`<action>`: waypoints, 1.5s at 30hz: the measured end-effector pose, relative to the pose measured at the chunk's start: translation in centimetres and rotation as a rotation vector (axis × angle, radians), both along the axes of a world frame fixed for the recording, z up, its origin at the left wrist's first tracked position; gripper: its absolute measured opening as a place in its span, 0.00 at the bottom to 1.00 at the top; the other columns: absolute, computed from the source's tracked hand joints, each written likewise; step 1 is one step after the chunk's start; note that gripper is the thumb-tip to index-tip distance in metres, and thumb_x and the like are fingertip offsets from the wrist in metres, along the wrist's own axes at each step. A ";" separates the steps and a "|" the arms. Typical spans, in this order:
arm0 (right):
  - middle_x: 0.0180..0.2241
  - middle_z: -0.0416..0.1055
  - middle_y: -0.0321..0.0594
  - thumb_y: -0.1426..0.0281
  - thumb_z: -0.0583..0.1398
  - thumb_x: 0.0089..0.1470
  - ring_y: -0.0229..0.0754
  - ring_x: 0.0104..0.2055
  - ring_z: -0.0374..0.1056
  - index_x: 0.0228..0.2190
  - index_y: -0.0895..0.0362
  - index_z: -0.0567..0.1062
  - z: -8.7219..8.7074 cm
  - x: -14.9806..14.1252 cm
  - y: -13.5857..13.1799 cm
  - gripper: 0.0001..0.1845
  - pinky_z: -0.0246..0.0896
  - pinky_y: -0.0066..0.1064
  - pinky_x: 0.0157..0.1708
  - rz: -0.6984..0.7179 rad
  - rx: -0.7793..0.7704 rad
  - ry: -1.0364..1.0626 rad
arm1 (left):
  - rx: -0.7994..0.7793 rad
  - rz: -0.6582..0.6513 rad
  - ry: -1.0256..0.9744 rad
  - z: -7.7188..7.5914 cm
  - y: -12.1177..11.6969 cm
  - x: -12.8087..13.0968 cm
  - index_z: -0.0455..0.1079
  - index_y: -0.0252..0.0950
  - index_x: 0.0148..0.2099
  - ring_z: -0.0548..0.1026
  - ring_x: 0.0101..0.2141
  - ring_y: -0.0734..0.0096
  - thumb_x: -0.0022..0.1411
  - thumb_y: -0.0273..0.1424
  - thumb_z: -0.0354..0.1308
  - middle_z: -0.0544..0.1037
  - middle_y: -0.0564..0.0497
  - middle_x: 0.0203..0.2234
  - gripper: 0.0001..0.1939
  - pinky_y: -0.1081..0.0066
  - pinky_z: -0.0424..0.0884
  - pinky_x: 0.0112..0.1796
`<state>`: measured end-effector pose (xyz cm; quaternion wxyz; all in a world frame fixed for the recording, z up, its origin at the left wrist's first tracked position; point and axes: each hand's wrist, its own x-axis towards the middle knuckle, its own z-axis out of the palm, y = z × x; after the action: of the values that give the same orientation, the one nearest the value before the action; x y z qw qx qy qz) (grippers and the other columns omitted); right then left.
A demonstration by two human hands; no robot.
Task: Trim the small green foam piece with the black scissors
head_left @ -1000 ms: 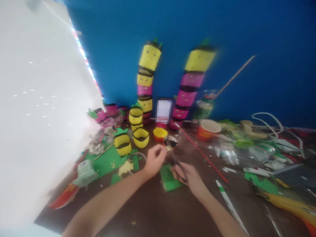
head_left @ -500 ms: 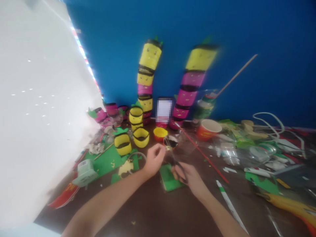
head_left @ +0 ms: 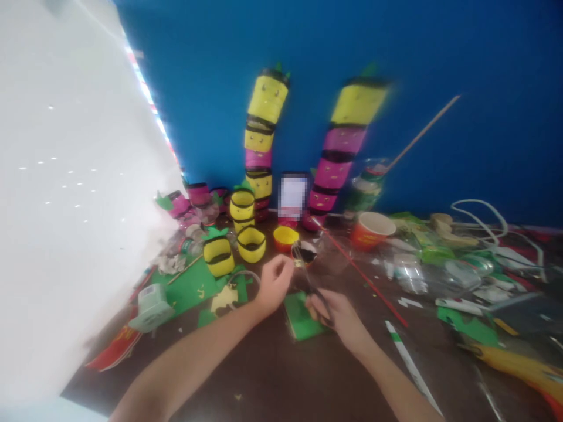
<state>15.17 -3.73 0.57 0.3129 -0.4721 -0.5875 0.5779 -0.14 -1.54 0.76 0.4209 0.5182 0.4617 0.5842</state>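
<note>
A small yellowish scrap (head_left: 300, 264) was pinched between the fingertips of the left hand (head_left: 273, 285), which was curled nearly closed around it, above the middle of the table (head_left: 272, 375). A pair of scissors (head_left: 313, 288) was gripped by the right hand (head_left: 338, 313), the fingers closed through the dark handles and the blades pointed up at the scrap; whether the blades were parted could not be told through the blur. The cut was judged to be under way but unfinished, since the scrap was held at the blades. Directly beneath the hands a green pad (head_left: 301, 317) was lain flat on the table. Just to the left, a green sheet (head_left: 190, 287) and a yellow cut-out (head_left: 223, 300) were spread, with finished yellow rings banded in black (head_left: 251, 244) stood beyond them, suggesting several pieces already done. Near the far edge, against the blue wall (head_left: 440, 58), two stacked towers of yellow and pink rings (head_left: 264, 140) were leaned. A red paper cup (head_left: 370, 230) and a long red stick (head_left: 360, 274) were seen to the right, amid scattered plastic and scraps toward the right edge.
</note>
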 end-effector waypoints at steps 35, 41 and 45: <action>0.15 0.58 0.31 0.52 0.58 0.44 0.34 0.21 0.53 0.16 0.58 0.65 1.1 -0.2 -0.1 0.22 0.47 0.26 0.22 0.036 0.009 -0.015 | -0.007 0.067 -0.066 -0.2 0.3 0.0 0.59 0.34 0.24 0.57 0.22 0.79 0.59 0.38 0.50 0.59 0.57 0.18 0.16 0.77 0.55 0.24; 0.15 0.58 0.31 0.51 0.58 0.44 0.33 0.20 0.53 0.16 0.58 0.67 0.7 -0.1 0.1 0.23 0.47 0.26 0.22 0.044 0.021 -0.005 | -0.013 0.075 -0.091 -0.3 0.4 -0.1 0.58 0.34 0.23 0.58 0.22 0.79 0.59 0.39 0.50 0.59 0.57 0.17 0.17 0.77 0.55 0.24; 0.15 0.59 0.32 0.50 0.58 0.44 0.32 0.19 0.51 0.17 0.58 0.67 0.3 0.1 0.2 0.23 0.44 0.26 0.19 0.008 0.013 -0.003 | -0.019 0.035 -0.087 -0.1 0.2 -0.1 0.60 0.34 0.23 0.59 0.22 0.79 0.59 0.37 0.51 0.60 0.57 0.18 0.15 0.77 0.56 0.25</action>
<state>15.25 -3.53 0.87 0.3125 -0.4686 -0.5938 0.5746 -0.20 -1.29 0.69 0.4351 0.4803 0.4575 0.6089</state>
